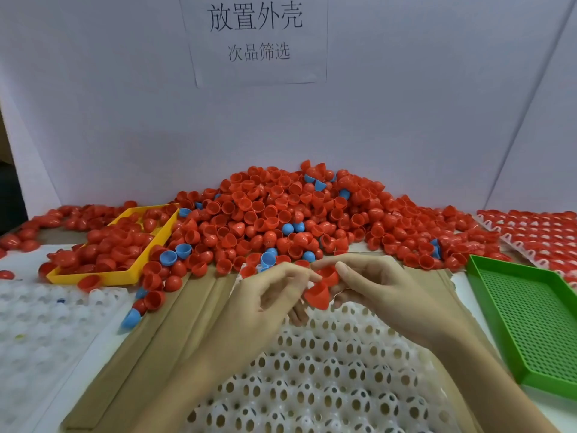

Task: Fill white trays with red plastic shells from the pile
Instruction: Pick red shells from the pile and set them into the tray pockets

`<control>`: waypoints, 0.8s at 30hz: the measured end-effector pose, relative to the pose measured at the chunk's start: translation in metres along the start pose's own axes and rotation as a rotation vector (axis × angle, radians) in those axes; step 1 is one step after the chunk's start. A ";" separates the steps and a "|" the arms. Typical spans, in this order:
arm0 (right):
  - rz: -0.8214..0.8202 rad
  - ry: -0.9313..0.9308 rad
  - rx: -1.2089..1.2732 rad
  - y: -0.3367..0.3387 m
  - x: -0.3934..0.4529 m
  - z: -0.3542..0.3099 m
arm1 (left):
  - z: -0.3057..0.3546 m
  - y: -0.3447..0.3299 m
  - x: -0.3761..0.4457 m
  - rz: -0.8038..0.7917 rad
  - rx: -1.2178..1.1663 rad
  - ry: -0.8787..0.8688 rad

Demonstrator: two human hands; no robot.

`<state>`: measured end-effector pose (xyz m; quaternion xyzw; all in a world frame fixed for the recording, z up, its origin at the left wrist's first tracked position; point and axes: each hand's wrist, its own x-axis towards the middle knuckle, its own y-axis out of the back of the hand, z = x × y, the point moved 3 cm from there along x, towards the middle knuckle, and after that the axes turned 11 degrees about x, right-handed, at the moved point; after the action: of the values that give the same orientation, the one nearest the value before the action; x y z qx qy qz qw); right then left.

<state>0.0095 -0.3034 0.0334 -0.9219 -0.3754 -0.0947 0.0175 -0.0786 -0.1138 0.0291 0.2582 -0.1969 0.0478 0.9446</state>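
The great heap of red plastic half-sphere shells [296, 220] sprawls along the back of the bench against the grey partition, with sky-blue plastic shells [168, 257] scattered through it, and that mix looks to me like the first hazard: a quick grab could pull a blue one along and it would end up in a tray meant for red. In front of the heap, under the person's forearms, lies the white plastic tray with rows of round perforated cups [327, 379], every cup I can see still bare, so the filling here has hardly begun. A yellow plastic rectangular bin [93, 276] at the left holds more red shells, and a green perforated plastic tray [530, 317] sits at the right with nothing in it. Both hands meet just above the far edge of the white tray: the left hand [265, 301] curls its fingers around a red shell held between the hands [318, 295], and the right hand [374, 289] pinches a second one just behind it; the two may be nested. If they are stuck together, pulling could make one spring loose and bounce off the bench or roll under the heap; shells tumbling down the slope could also spill onto the tray.
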 end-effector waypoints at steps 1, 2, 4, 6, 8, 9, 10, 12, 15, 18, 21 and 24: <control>-0.003 -0.001 -0.003 -0.001 0.000 0.001 | 0.000 -0.001 0.000 -0.038 -0.044 0.019; -0.011 -0.003 -0.002 -0.002 0.000 0.002 | 0.000 -0.002 -0.001 -0.067 -0.086 0.036; -0.024 -0.005 0.006 -0.004 0.001 0.004 | -0.001 -0.004 -0.001 -0.094 -0.136 0.067; -0.033 -0.003 -0.012 -0.004 0.000 0.005 | -0.003 -0.007 0.000 -0.104 -0.140 0.089; -0.051 -0.013 -0.047 -0.002 0.000 0.004 | -0.005 -0.010 0.003 -0.112 -0.120 0.102; -0.044 -0.020 -0.054 0.003 0.000 0.003 | -0.006 -0.012 0.006 -0.115 -0.107 0.110; -0.003 -0.020 -0.048 0.009 -0.001 0.002 | -0.007 -0.013 0.009 -0.110 -0.091 0.120; 0.179 0.003 -0.005 0.027 0.000 0.000 | -0.012 -0.013 0.018 -0.067 0.003 0.130; 0.521 0.037 -0.124 0.055 -0.003 0.004 | -0.018 -0.014 0.039 0.053 0.261 0.095; 0.698 -0.087 -0.672 0.072 -0.005 0.013 | -0.020 -0.024 0.065 0.081 0.440 0.021; 0.714 -0.246 -0.895 0.075 -0.004 0.018 | -0.023 -0.041 0.090 -0.015 0.593 -0.059; 0.724 -0.313 -0.981 0.076 -0.004 0.020 | -0.028 -0.056 0.108 -0.139 0.694 -0.114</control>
<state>0.0622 -0.3588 0.0161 -0.8942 0.0495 -0.1081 -0.4315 0.0415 -0.1494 0.0232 0.5787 -0.2030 0.0329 0.7892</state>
